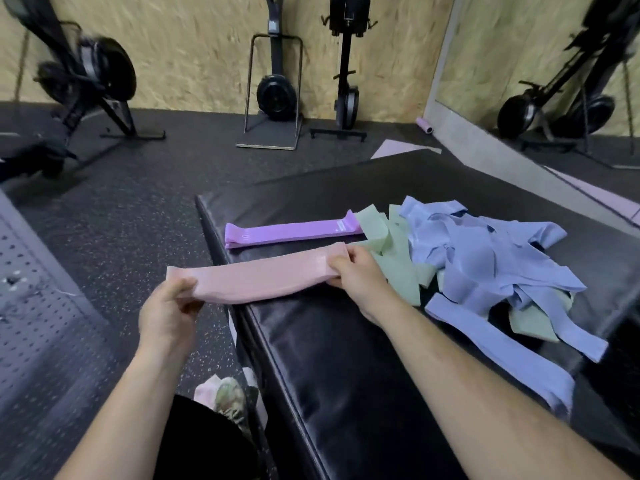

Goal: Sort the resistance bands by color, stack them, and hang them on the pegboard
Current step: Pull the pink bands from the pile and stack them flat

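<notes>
Band (263,280) (pale pink) held taut, flat

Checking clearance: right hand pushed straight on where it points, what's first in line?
Right hand grips the pink band; past that, likely the purple band lying flat on the black mat. Height gap unclear.

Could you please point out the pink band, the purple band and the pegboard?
pink band (263,278), head view, middle of the held strip
purple band (294,232), head view, centre of its flat top face
pegboard (41,306), head view, its perforated face at the left edge
</notes>
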The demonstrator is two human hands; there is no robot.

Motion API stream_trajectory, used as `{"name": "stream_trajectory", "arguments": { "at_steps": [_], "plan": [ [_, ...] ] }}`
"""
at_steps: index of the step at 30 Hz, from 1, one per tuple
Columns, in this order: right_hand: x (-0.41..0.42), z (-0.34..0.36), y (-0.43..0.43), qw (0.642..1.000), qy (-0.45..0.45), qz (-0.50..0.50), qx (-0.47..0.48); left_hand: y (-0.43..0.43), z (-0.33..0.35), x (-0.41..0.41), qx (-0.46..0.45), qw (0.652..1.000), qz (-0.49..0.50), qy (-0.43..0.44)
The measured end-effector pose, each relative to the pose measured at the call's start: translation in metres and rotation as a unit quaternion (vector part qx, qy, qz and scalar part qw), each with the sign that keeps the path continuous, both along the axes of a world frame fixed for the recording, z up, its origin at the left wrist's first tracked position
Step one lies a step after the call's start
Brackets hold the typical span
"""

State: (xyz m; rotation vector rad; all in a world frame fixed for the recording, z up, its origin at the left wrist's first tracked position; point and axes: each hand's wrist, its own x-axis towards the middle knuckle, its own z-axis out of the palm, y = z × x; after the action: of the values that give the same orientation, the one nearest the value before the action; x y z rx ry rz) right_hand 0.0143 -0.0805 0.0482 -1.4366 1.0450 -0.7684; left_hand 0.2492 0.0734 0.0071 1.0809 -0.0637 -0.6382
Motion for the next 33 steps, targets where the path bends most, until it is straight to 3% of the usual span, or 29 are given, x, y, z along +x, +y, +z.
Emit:
{"name": "stream_trajectory", "arguments": {
  "at_steps": [5,11,14,23,28,33],
  "plan": [
    [0.027,-0.008,-0.018,0.988,0.071,-0.051,-0.124,-0.019,0.000,0.015,-0.009,1.000,0.028,-0.003],
    [-0.003,-0.017,-0.067,0.963,0.163,-0.101,-0.191,-0.059,0.006,-0.006,0.070,0.988,-0.047,-0.129],
    [-0.014,-0.019,-0.090,0.957,0.189,-0.116,-0.185,-0.077,0.007,-0.026,0.165,0.961,-0.011,-0.222],
    [-0.010,-0.033,-0.097,0.925,0.234,-0.105,-0.281,-0.088,0.004,-0.029,0.224,0.950,0.035,-0.215],
    [-0.009,-0.032,-0.097,0.922,0.248,-0.093,-0.281,-0.084,0.004,-0.029,0.229,0.942,0.035,-0.245],
    [-0.009,-0.035,-0.094,0.865,0.300,-0.087,-0.393,-0.077,0.000,-0.032,0.240,0.906,0.044,-0.346]
  ]
}}
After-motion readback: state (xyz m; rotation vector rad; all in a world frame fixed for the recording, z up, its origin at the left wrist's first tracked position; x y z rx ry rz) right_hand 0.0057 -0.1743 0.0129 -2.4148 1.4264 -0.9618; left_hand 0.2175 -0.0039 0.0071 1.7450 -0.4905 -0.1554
